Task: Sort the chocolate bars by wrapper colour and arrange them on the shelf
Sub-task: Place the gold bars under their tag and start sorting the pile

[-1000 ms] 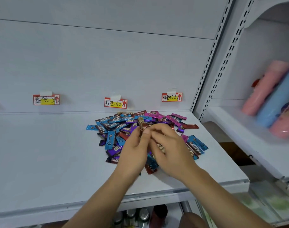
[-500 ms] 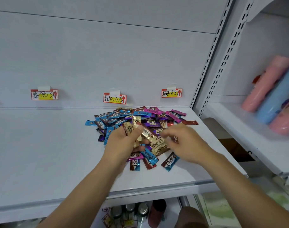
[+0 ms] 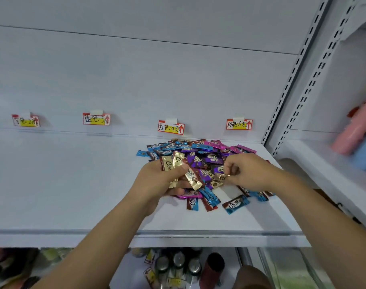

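Gold chocolate bars (image 3: 179,167) fill the gripping left hand (image 3: 157,182); right hand (image 3: 243,172) pinches another gold bar (image 3: 219,177), best added squarely.

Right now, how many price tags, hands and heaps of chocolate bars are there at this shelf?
price tags: 4
hands: 2 (left hand grips gold bars; right hand pinches one gold bar)
heap of chocolate bars: 1
Total: 7
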A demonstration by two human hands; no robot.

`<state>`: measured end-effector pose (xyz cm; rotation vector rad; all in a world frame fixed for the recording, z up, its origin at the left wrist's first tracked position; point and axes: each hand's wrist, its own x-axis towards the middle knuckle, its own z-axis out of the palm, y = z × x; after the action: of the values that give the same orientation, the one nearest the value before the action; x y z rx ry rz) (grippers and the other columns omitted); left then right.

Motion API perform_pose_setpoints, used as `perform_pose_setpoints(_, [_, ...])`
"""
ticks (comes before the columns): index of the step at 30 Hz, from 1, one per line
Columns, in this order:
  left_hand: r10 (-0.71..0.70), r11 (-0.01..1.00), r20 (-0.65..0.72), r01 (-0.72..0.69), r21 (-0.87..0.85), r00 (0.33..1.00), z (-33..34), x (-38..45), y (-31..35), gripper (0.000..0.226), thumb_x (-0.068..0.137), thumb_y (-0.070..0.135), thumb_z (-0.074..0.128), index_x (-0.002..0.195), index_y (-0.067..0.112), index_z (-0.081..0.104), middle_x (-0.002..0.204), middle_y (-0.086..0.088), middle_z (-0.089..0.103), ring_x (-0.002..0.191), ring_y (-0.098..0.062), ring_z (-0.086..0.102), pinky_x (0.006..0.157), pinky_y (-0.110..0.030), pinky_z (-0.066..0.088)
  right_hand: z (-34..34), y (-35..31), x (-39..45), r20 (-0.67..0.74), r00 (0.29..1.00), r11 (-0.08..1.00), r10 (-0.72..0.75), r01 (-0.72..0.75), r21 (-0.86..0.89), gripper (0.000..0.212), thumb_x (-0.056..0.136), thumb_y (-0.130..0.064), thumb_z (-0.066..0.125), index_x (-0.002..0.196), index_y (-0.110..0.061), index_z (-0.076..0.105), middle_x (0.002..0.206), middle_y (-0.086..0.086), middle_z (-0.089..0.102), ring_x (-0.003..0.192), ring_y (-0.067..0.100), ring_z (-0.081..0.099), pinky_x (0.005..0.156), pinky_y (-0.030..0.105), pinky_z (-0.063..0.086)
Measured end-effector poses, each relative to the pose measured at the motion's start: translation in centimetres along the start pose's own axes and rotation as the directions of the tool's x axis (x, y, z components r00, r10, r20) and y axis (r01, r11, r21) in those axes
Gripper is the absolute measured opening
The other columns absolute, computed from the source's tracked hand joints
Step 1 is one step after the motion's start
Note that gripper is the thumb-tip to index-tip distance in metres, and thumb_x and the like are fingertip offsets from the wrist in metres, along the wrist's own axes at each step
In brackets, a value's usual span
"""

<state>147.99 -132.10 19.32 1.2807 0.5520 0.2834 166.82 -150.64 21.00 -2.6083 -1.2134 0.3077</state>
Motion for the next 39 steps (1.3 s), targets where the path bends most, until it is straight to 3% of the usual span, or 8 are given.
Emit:
perform_pose_setpoints(5, [0.008,0.999,-0.066,-0.011,-0.038,0.998,-3.4,-1.9,0.2,0.024,0.092,0.014,0.077,0.113,0.004,0.071,0.096,-0.016,0.080,0.081,-0.028,0.077,0.057,-0.025,0.058,0.6,-6.7,-0.9,-0.247,0.968,0.917,-0.053,0.144,0.371,0.019,0.091,-0.023,0.079,0.098,-0.034,0.065,0.091,-0.009,0.071,0.082,0.006,0.068,0.076,0.027,0.056])
perform_pose_setpoints(15, [-0.060,0.985,-0.325,0.003,-0.173,0.944,-22.1,-5.8,2.9,0.014,0.100,-0.003,0.061,0.111,-0.011,0.065,0.099,-0.025,0.077,0.093,-0.039,0.077,0.066,-0.031,0.065,10.9,-27.4,6.1,-0.210,0.947,0.812,-0.242,0.316,0.491,0.032,0.095,-0.007,0.062,0.097,-0.036,0.075,0.086,-0.018,0.074,0.071,0.003,0.068,0.067,0.022,0.055])
perform_pose_setpoints(22, [-0.031,0.999,-0.537,0.002,-0.055,0.843,-39.1,-5.8,5.5,0.012,0.100,0.001,0.064,0.106,-0.007,0.069,0.091,-0.021,0.078,0.086,-0.032,0.079,0.064,-0.029,0.064,16.6,-42.7,13.6,-0.207,0.892,0.751,-0.402,0.450,0.483,0.031,0.095,-0.013,0.064,0.101,-0.043,0.070,0.093,-0.020,0.073,0.079,-0.001,0.066,0.065,0.008,0.046])
perform_pose_setpoints(26, [-0.011,0.998,-0.612,0.051,0.048,0.791,-48.1,-4.0,6.6,0.013,0.095,0.000,0.068,0.099,-0.012,0.067,0.087,-0.023,0.077,0.069,-0.032,0.075,0.065,-0.034,0.063,20.0,-50.1,19.0,-0.190,0.890,0.758,-0.414,0.452,0.470,0.025,0.095,-0.016,0.064,0.105,-0.037,0.073,0.091,-0.016,0.074,0.078,0.003,0.067,0.068,0.016,0.049])
perform_pose_setpoints(30, [0.051,0.991,-0.654,0.045,0.129,0.754,-54.7,-0.9,7.9,0.010,0.093,-0.002,0.072,0.089,-0.001,0.062,0.064,-0.019,0.063,0.043,-0.022,0.057,0.044,-0.025,0.044,22.8,-56.3,24.7,-0.222,0.883,0.781,-0.414,0.470,0.411,0.024,0.097,-0.016,0.063,0.112,-0.030,0.075,0.100,-0.011,0.075,0.089,0.012,0.069,0.082,0.032,0.055])
perform_pose_setpoints(34, [0.137,0.976,-0.651,0.010,0.217,0.747,-59.2,3.1,9.1,0.024,0.090,0.009,0.080,0.080,0.000,0.060,0.061,-0.015,0.066,0.043,-0.024,0.061,0.045,-0.029,0.048,24.4,-60.3,29.7,-0.267,0.877,0.790,-0.399,0.477,0.386,0.032,0.097,-0.013,0.057,0.118,-0.029,0.075,0.103,-0.005,0.075,0.094,0.020,0.068,0.083,0.037,0.055])
perform_pose_setpoints(36, [0.131,0.965,-0.646,0.053,0.257,0.752,-61.2,4.5,9.3,0.026,0.089,0.016,0.082,0.094,0.000,0.063,0.073,-0.017,0.074,0.053,-0.027,0.067,0.053,-0.035,0.056,25.3,-61.2,31.3,-0.243,0.857,0.804,-0.454,0.512,0.301,0.035,0.098,-0.014,0.053,0.123,-0.029,0.072,0.110,-0.006,0.072,0.101,0.022,0.065,0.084,0.036,0.053])
perform_pose_setpoints(39, [0.250,0.736,-0.680,0.321,0.596,0.689,-64.4,4.9,9.3,0.031,0.089,0.036,0.078,0.107,0.018,0.062,0.080,-0.002,0.078,0.068,-0.021,0.072,0.074,-0.036,0.061,26.3,-61.0,31.6,-0.195,0.805,0.816,-0.560,0.577,0.041,0.036,0.102,-0.030,0.050,0.136,-0.028,0.062,0.136,-0.004,0.057,0.124,0.027,0.051,0.097,0.040,0.049])
